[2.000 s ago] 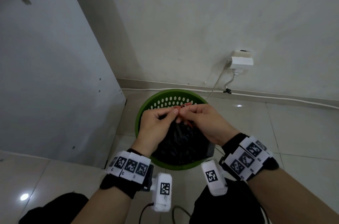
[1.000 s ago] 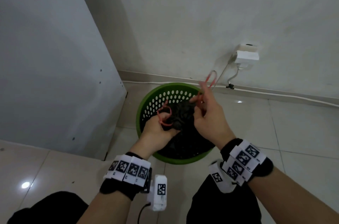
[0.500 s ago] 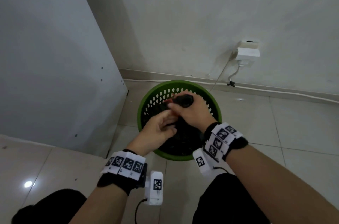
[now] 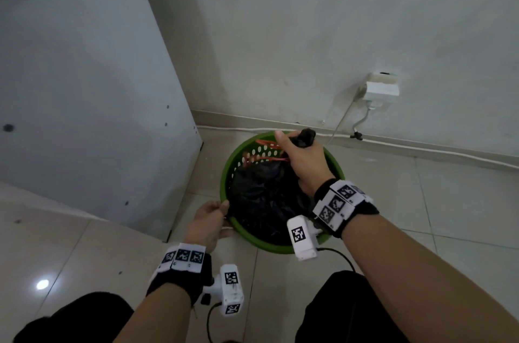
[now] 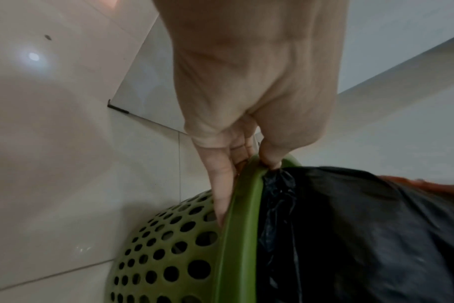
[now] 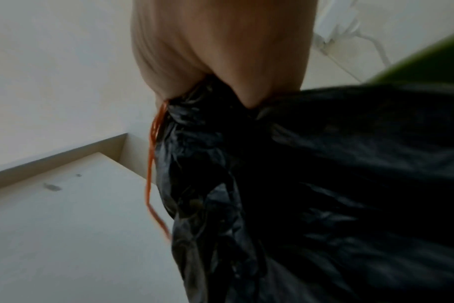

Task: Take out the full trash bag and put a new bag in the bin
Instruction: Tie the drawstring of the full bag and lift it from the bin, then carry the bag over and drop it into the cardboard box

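A round green perforated bin (image 4: 224, 174) stands on the floor by the wall. A full black trash bag (image 4: 264, 196) fills it, with red drawstrings (image 4: 266, 158) trailing from its neck. My right hand (image 4: 300, 151) grips the gathered neck of the bag (image 6: 208, 106) above the bin's far side. My left hand (image 4: 210, 219) pinches the bin's near-left rim (image 5: 244, 184), thumb on the inner edge, fingers outside. The red drawstrings (image 6: 150, 164) hang below my right fist. The black bag (image 5: 363, 235) presses against the rim inside.
A white cabinet panel (image 4: 84, 89) stands close to the bin's left. On the wall behind, a white socket with plug (image 4: 380, 89) has a cable (image 4: 421, 148) running along the skirting. Tiled floor (image 4: 421, 202) lies to the right. My dark-clad knees (image 4: 348, 311) are below.
My left hand let go of the bag and moved down to grip the bin's near-left rim. My right hand now fists the bag's neck alone and has raised it slightly.
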`<control>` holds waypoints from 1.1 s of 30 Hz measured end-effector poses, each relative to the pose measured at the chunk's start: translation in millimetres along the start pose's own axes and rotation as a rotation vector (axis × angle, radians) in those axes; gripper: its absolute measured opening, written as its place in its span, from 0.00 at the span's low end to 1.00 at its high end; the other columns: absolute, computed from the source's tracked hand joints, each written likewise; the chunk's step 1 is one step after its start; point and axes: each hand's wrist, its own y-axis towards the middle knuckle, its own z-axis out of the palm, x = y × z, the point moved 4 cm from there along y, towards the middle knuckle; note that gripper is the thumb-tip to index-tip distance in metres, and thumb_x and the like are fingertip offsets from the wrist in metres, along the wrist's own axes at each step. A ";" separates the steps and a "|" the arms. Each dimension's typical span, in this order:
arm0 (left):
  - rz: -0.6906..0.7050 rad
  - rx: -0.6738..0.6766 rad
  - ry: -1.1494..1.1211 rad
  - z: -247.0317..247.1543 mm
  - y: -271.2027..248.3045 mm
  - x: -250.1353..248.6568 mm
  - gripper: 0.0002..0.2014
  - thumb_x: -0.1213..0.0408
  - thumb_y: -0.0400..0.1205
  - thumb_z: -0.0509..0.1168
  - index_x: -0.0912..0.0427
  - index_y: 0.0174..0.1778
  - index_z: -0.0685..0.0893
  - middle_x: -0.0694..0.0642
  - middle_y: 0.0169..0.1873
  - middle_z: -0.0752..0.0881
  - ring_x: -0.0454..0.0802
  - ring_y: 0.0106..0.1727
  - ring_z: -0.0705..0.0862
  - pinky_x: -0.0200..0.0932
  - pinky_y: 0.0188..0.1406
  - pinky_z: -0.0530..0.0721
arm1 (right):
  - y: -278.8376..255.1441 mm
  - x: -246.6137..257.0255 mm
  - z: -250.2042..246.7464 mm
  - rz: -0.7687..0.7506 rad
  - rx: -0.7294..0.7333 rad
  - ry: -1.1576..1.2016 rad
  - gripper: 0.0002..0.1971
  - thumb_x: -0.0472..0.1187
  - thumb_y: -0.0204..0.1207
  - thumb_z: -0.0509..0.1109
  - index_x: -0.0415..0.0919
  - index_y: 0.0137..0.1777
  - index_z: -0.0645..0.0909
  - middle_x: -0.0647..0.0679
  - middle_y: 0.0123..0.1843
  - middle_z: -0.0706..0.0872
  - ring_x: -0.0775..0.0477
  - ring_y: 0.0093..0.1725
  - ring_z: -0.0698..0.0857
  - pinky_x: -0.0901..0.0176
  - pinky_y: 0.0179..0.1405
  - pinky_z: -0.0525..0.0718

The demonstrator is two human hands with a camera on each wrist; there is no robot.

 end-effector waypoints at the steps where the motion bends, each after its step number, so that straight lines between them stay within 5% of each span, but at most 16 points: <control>1: -0.008 -0.004 -0.016 -3.4 -0.6 2.9 0.10 0.63 0.88 0.61 0.62 0.42 0.76 0.67 0.47 0.87 0.62 0.41 0.86 0.73 0.58 0.85 | -0.9 7.5 -0.3 0.000 -0.006 0.016 0.17 0.55 0.62 0.84 0.42 0.37 0.87 0.40 0.42 0.93 0.37 0.47 0.92 0.32 0.55 0.89; 7: 0.014 0.038 -0.112 -3.3 -16.4 8.3 0.06 0.71 0.88 0.58 0.66 0.51 0.80 0.70 0.54 0.89 0.66 0.53 0.88 0.68 0.56 0.88 | -7.4 61.4 -7.0 -0.069 -0.089 0.174 0.18 0.48 0.70 0.82 0.45 0.29 0.76 0.50 0.24 0.81 0.46 0.28 0.84 0.46 0.37 0.88; 10: -0.032 0.082 -0.173 1.0 -22.3 9.4 0.09 0.74 0.88 0.56 0.68 0.59 0.80 0.70 0.55 0.88 0.71 0.60 0.86 0.65 0.50 0.90 | -14.0 98.0 -1.3 -0.150 -0.071 0.211 0.21 0.50 0.72 0.79 0.45 0.26 0.73 0.51 0.22 0.74 0.49 0.24 0.75 0.55 0.29 0.75; 12: -0.047 0.087 -0.177 1.9 -29.1 4.0 0.13 0.75 0.87 0.58 0.70 0.68 0.77 0.72 0.58 0.86 0.73 0.61 0.85 0.62 0.44 0.92 | -18.9 123.4 6.3 -0.196 0.002 0.237 0.23 0.53 0.71 0.78 0.47 0.22 0.72 0.50 0.24 0.72 0.46 0.27 0.72 0.52 0.31 0.69; 15: -0.067 0.073 -0.055 0.9 -46.2 -5.5 0.15 0.78 0.86 0.58 0.72 0.69 0.77 0.68 0.54 0.86 0.67 0.52 0.85 0.65 0.55 0.88 | -31.4 150.9 14.7 -0.237 0.066 0.229 0.24 0.51 0.72 0.77 0.48 0.19 0.71 0.49 0.25 0.70 0.44 0.27 0.70 0.51 0.30 0.67; 19: -0.082 0.052 0.153 -16.3 -86.9 -24.5 0.21 0.73 0.88 0.57 0.68 0.78 0.70 0.66 0.74 0.77 0.56 0.57 0.83 0.53 0.64 0.80 | -64.3 196.0 16.9 -0.217 0.056 0.241 0.22 0.48 0.70 0.76 0.47 0.21 0.70 0.48 0.23 0.69 0.45 0.25 0.70 0.56 0.27 0.68; 21: -0.189 0.143 0.383 -33.2 -115.5 -26.7 0.16 0.65 0.89 0.58 0.61 0.73 0.77 0.62 0.70 0.81 0.59 0.64 0.82 0.52 0.63 0.77 | -89.3 232.8 14.7 -0.192 0.055 0.259 0.22 0.47 0.72 0.75 0.44 0.24 0.69 0.42 0.25 0.69 0.44 0.22 0.73 0.58 0.25 0.72; 23: -0.239 0.109 0.178 -48.9 -161.3 -47.6 0.08 0.66 0.87 0.58 0.57 0.51 0.83 0.60 0.47 0.85 0.57 0.41 0.82 0.47 0.37 0.74 | -119.2 275.5 13.7 -0.168 0.070 0.280 0.22 0.46 0.75 0.74 0.43 0.26 0.67 0.38 0.26 0.67 0.45 0.20 0.73 0.58 0.26 0.74; 25: -0.296 0.143 0.240 -64.5 -214.2 -70.6 0.12 0.64 0.85 0.58 0.55 0.34 0.79 0.55 0.35 0.78 0.51 0.29 0.73 0.44 0.28 0.63 | -151.8 317.0 14.5 -0.150 0.094 0.270 0.22 0.45 0.77 0.72 0.42 0.27 0.66 0.41 0.23 0.67 0.46 0.19 0.72 0.59 0.26 0.73; 28: -0.201 0.113 0.385 -91.3 -295.7 -111.4 0.13 0.57 0.85 0.62 0.56 0.38 0.84 0.55 0.38 0.85 0.52 0.35 0.81 0.42 0.28 0.71 | -201.0 363.0 18.9 -0.065 0.163 0.130 0.22 0.43 0.80 0.71 0.41 0.29 0.66 0.36 0.26 0.67 0.45 0.19 0.72 0.61 0.25 0.75; 30: -0.094 0.066 0.482 -109.8 -346.2 -140.8 0.17 0.51 0.86 0.62 0.59 0.46 0.89 0.54 0.40 0.91 0.49 0.41 0.86 0.43 0.37 0.83 | -228.3 377.5 24.7 0.015 0.241 0.041 0.22 0.46 0.76 0.76 0.42 0.29 0.68 0.35 0.29 0.68 0.44 0.20 0.73 0.59 0.27 0.76; 33: -0.009 0.063 0.444 -133.6 -406.2 -167.4 0.15 0.52 0.87 0.61 0.58 0.49 0.88 0.52 0.40 0.91 0.48 0.42 0.87 0.47 0.44 0.86 | -266.1 383.2 46.8 0.076 0.371 -0.140 0.23 0.57 0.64 0.82 0.45 0.25 0.73 0.45 0.23 0.74 0.44 0.22 0.74 0.52 0.32 0.76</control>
